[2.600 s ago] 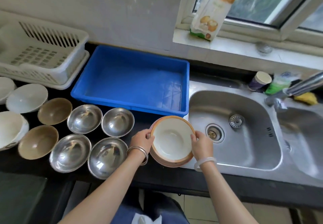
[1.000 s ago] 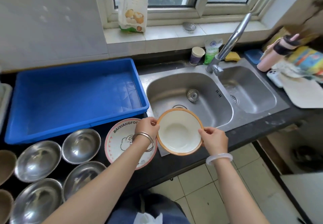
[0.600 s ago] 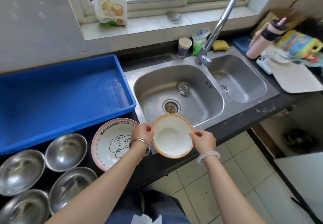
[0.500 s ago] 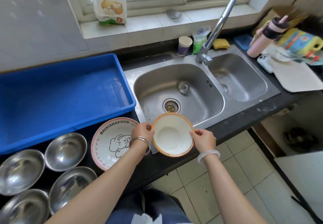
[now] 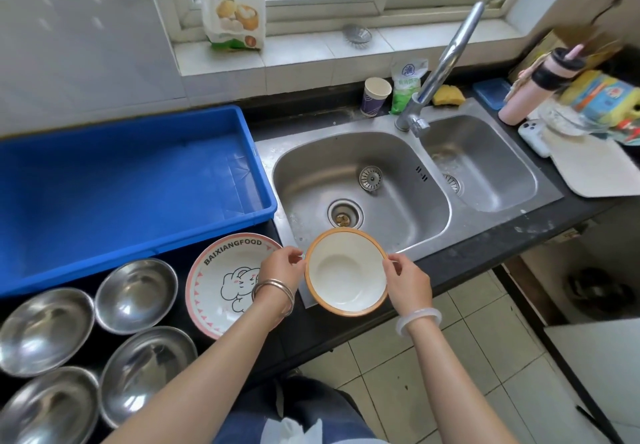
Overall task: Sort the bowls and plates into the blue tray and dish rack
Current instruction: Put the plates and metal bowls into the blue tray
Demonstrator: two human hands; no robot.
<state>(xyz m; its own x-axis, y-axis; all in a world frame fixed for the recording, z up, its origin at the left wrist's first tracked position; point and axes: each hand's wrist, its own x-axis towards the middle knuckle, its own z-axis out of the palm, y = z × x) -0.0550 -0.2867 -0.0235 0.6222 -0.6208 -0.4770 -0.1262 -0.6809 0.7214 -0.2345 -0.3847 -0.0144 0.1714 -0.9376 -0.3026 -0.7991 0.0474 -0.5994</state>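
Note:
I hold a white bowl with an orange rim (image 5: 346,272) over the sink's front edge. My left hand (image 5: 280,268) grips its left rim and my right hand (image 5: 408,279) pinches its right rim. A pink-rimmed plate printed with a cartoon elephant (image 5: 221,280) lies on the black counter just left of my left wrist. Several steel bowls (image 5: 135,291) sit at the lower left. Behind them stands the blue tray (image 5: 256,166), with nothing in it. The dish rack is out of view.
A double steel sink (image 5: 391,163) with a tall tap (image 5: 446,59) fills the middle. A paper cup (image 5: 375,95), sponge (image 5: 448,95), pink bottle (image 5: 530,97), phone (image 5: 533,137) and white board (image 5: 595,169) crowd the right counter. A food bag (image 5: 235,3) stands on the window sill.
The orange-rimmed bowl came up off the elephant plate and shifted right towards the sink. My view swung right, losing the dish rack. Over the last half second almost nothing moved.

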